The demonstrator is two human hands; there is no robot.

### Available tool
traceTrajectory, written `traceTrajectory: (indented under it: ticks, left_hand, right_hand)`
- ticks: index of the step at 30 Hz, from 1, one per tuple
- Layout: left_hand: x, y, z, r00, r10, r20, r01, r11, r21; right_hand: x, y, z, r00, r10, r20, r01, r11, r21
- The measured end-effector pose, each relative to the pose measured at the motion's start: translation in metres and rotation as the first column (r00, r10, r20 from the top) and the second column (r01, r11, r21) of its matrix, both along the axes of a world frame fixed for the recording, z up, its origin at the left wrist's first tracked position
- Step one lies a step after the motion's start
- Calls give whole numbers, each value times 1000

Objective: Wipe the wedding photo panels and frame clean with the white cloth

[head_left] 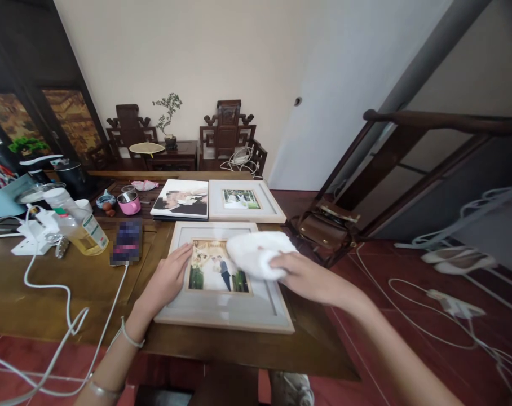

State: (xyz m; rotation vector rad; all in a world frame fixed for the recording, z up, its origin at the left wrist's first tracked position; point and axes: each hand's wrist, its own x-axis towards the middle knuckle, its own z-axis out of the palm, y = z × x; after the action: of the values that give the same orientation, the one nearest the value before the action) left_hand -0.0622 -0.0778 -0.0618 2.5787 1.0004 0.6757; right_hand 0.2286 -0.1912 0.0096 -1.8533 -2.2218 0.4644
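A framed photo (222,313) in a pale wooden frame lies flat near the front of the wooden table (70,293). My left hand (168,278) rests flat on the frame's left side, fingers stretched out. My right hand (304,276) is closed on a white cloth (256,252) that lies on the glass over the upper right of the picture.
Behind it lie a second framed photo (246,201) and a photo album (181,199). To the left are a phone (127,242) on a white cable, a plastic bottle (80,225), a pink pot (129,203) and a power strip (30,237). A brown bag (323,228) sits right of the table.
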Motion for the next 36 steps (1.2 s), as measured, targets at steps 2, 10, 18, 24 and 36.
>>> traceTrajectory:
  ticks: [2, 10, 18, 24, 36]
  left_hand:
    - [0, 1, -1, 1000, -5, 1, 5, 1000, 5]
    - [0, 2, 2, 1000, -19, 15, 19, 1000, 16]
    - [0, 5, 6, 999, -20, 42, 19, 1000, 19]
    - [-5, 9, -5, 994, -26, 109, 25, 1000, 14]
    - [-4, 8, -4, 997, 24, 74, -24, 1000, -11]
  right_hand:
    - [-13, 31, -5, 995, -74, 73, 65, 992, 112]
    - [-100, 117, -25, 958, 228, 175, -268, 928, 259]
    - [-93, 118, -36, 967, 193, 164, -233, 932, 277]
    - [-59, 97, -29, 987, 39, 156, -80, 962, 260]
    - [0, 61, -35, 923, -324, 208, 257, 921, 294]
